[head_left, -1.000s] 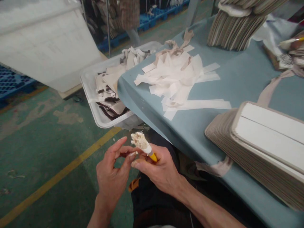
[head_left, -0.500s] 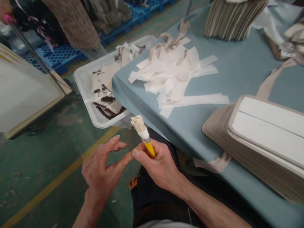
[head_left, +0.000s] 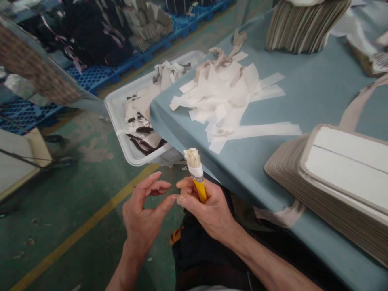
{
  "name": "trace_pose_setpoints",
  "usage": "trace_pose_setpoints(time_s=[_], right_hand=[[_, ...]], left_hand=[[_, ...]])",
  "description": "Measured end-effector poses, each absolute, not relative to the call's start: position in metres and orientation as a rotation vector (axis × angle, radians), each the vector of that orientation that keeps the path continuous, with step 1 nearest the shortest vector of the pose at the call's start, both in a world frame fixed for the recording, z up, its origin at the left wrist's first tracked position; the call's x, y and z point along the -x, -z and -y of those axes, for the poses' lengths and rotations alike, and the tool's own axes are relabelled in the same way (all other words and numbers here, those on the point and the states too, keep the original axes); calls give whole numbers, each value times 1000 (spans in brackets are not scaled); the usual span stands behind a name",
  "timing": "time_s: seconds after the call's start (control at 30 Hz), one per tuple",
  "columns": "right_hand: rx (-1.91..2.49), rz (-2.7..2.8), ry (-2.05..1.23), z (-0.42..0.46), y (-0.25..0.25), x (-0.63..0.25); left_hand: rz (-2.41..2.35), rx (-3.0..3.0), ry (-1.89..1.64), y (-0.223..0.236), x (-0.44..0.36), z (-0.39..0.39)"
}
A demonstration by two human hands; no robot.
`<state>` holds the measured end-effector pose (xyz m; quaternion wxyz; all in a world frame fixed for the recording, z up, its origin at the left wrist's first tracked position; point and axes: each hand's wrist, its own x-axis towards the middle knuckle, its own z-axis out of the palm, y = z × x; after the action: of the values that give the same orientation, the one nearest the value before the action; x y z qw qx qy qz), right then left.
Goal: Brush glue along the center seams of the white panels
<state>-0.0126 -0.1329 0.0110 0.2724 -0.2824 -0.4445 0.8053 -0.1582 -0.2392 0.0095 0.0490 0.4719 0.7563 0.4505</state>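
My right hand [head_left: 209, 210] is closed around the yellow handle of a brush [head_left: 198, 182], whose pale, worn bristles point up and away from me. White wrapping covers the base of the bristles above a grey band. Beside it on the left, my left hand [head_left: 145, 206] is open with its fingers curved apart, and nothing shows in it. Its thumb tip meets or nearly meets the right thumb and fingertips. Both hands are in front of my lap, off the near edge of the blue-covered table [head_left: 242, 178].
White strips [head_left: 224, 97] lie heaped on the table. A stack of flat, round-cornered panels [head_left: 342, 161] stands at the right, another stack [head_left: 306, 28] farther back. A white bin [head_left: 129, 157] of scraps sits by the table corner. A wheeled cart [head_left: 27, 161] and blue pallets [head_left: 93, 76] are at left.
Both hands and the brush appear slightly farther right in view, as does the table. The brush stands more upright. The cart and the checked cloth at upper left have shifted left.
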Motion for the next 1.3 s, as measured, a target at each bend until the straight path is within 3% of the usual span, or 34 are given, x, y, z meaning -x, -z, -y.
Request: trace_pose_setpoints(time_s=[0.33, 0.6, 0.83, 1.0, 1.3], right_hand=[[879, 1435, -1863, 117, -5, 18], [561, 1866, -1544, 121, 6, 26], [431, 2008, -1360, 120, 19, 25], [713, 1754, -1670, 124, 21, 30], [884, 1578, -1768, 115, 7, 26]], left_hand=[[-1806, -741, -1580, -21, 146, 237], [-1654, -457, -1579, -25, 147, 240], [-1818, -539, -1588, -13, 147, 248], [-1767, -651, -1519, -1, 144, 256], [-2097, -1662, -1197, -8, 155, 251]])
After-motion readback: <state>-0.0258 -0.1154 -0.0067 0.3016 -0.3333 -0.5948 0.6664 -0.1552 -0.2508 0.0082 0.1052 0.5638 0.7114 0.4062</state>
